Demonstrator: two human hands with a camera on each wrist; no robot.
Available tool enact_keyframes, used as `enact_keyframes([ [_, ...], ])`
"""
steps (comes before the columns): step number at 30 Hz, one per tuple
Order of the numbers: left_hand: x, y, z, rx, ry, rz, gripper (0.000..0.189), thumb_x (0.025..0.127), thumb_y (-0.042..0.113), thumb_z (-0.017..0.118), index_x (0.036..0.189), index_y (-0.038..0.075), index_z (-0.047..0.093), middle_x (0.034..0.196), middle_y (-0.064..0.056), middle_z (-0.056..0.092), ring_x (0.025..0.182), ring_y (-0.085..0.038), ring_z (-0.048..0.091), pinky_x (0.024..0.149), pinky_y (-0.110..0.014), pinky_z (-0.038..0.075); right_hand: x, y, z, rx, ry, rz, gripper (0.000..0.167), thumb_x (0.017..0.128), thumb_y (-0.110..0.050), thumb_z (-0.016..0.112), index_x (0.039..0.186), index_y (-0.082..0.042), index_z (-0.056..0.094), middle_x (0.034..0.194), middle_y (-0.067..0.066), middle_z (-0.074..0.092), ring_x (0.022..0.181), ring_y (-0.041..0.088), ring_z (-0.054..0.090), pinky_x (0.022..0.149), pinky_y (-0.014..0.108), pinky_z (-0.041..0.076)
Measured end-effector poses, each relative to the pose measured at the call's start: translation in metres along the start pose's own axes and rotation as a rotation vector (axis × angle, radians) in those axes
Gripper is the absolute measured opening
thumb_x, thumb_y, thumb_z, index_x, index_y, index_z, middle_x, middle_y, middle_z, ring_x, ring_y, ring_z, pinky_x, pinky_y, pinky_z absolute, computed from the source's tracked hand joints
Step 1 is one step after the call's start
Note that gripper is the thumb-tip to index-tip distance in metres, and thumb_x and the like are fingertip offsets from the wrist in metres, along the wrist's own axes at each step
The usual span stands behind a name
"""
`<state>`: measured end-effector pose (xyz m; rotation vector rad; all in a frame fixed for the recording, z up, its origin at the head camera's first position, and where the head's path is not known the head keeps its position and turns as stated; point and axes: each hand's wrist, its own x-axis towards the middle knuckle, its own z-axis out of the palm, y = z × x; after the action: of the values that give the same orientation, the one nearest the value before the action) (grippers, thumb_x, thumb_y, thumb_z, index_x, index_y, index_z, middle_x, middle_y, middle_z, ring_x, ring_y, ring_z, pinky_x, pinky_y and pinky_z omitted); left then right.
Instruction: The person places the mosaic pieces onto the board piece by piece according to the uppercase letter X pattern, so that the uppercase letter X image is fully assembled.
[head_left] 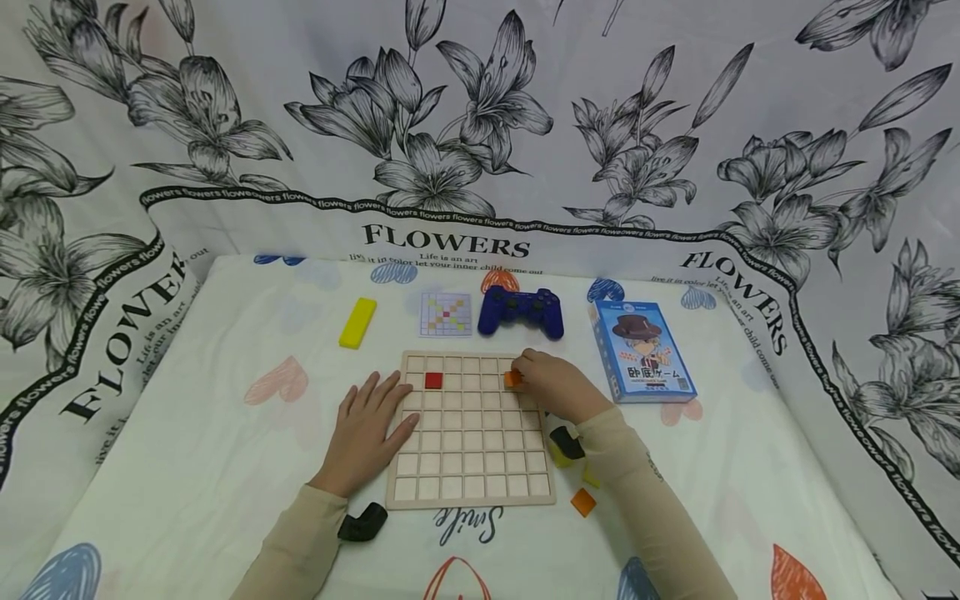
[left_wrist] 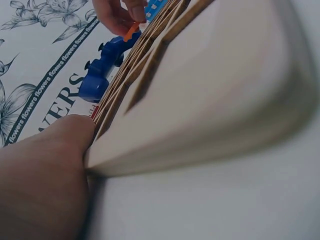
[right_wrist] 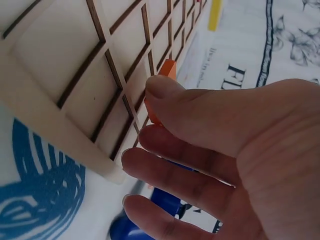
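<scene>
A wooden grid board [head_left: 470, 503] lies flat on the bed-like white cloth. My left hand [head_left: 366, 429] rests along its left edge, fingers spread and straight, thumb reaching onto the board. At the board's far right, my right hand [head_left: 558, 385] pinches an orange square tile [right_wrist: 169, 69] between thumb and fingers. The right wrist view shows that tile tilted just over the grid; whether it touches a cell is hidden. One red tile [head_left: 433, 381] sits in a cell near the far left.
Behind the board are a yellow block [head_left: 357, 323], a printed grid card [head_left: 446, 314] and a dark blue game controller [head_left: 521, 312]. A blue card-game box [head_left: 645, 352] lies to the right. Another orange tile [head_left: 583, 502] and yellow pieces [head_left: 591, 477] lie by the right forearm, partly covered.
</scene>
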<state>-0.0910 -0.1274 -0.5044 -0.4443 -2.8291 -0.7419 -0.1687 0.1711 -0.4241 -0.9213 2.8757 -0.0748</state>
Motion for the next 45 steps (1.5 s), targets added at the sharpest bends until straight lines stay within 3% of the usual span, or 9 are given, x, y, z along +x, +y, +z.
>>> enact_keyframes([
  [16, -0.0008, -0.0021, 0.0014, -0.004, 0.022, 0.023, 0.052, 0.094, 0.043, 0.056, 0.137, 0.014, 0.051, 0.15, -0.01, 0.039, 0.143, -0.035, 0.024, 0.113, -0.056, 0.013, 0.0089, -0.0047, 0.0012, -0.015, -0.077, 0.031, 0.024, 0.091, -0.021, 0.066, 0.113, -0.01, 0.067, 0.099, 0.003, 0.06, 0.084, 0.015, 0.058, 0.078, 0.031, 0.051],
  [45, -0.0002, -0.0017, 0.0018, 0.006, 0.009, 0.022, 0.053, 0.094, 0.043, 0.055, 0.138, 0.014, 0.051, 0.151, -0.01, 0.039, 0.143, -0.035, 0.024, 0.114, -0.056, 0.013, 0.0092, 0.0012, 0.009, 0.027, -0.008, -0.005, 0.024, 0.088, -0.019, 0.07, 0.111, -0.011, 0.067, 0.096, 0.003, 0.061, 0.083, 0.015, 0.058, 0.076, 0.029, 0.051],
])
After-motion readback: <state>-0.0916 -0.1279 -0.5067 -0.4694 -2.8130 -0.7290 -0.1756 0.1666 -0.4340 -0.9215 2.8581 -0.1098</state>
